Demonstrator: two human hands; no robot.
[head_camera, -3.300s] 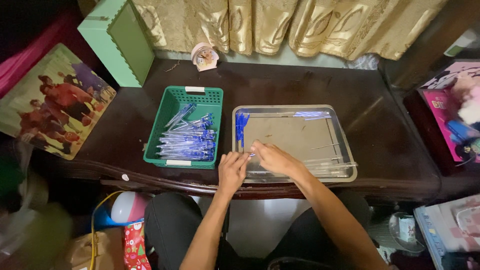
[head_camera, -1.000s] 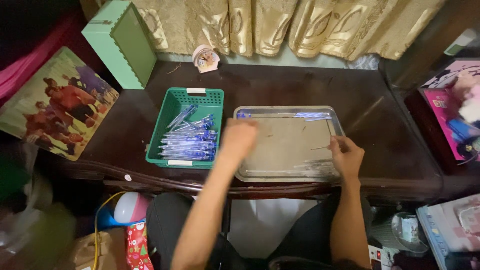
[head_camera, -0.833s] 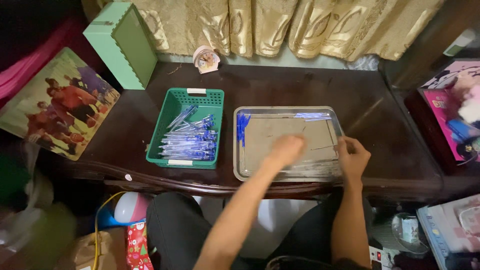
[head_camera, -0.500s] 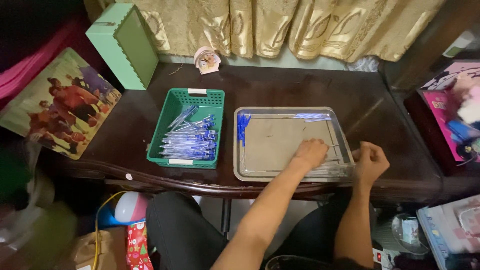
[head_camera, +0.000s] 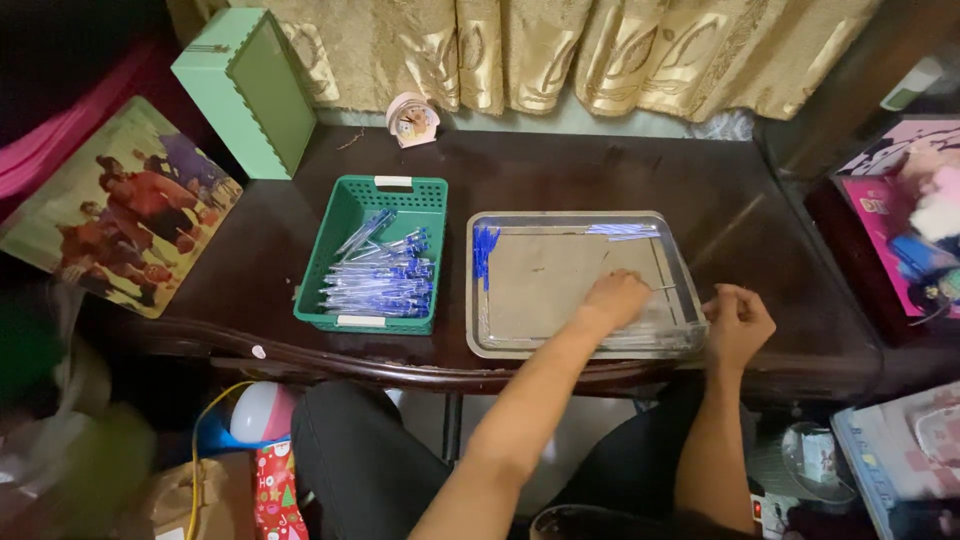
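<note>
A metal tray (head_camera: 480, 330) lies on the dark wooden table (head_camera: 560, 170). Blue pen caps (head_camera: 485, 248) are heaped in its left end, and clear pen barrels (head_camera: 655, 325) lie along its right and near sides. My left hand (head_camera: 615, 298) reaches across into the tray's right part, fingers curled down onto the barrels; a thin rod shows at its fingertips. My right hand (head_camera: 738, 320) is a closed fist just outside the tray's right rim. A green plastic basket (head_camera: 345, 225) of assembled blue pens (head_camera: 385, 285) stands left of the tray.
A green box (head_camera: 245, 90) stands at the back left, with a small pink clock (head_camera: 412, 118) near gold curtains. A framed picture (head_camera: 120, 210) leans at the left. Pink boxes and toys (head_camera: 900, 210) crowd the right. My knees are under the table's front edge.
My left hand swept from the tray's left side across to its right part. My right hand slid off the tray's right end to just outside the rim and closed.
</note>
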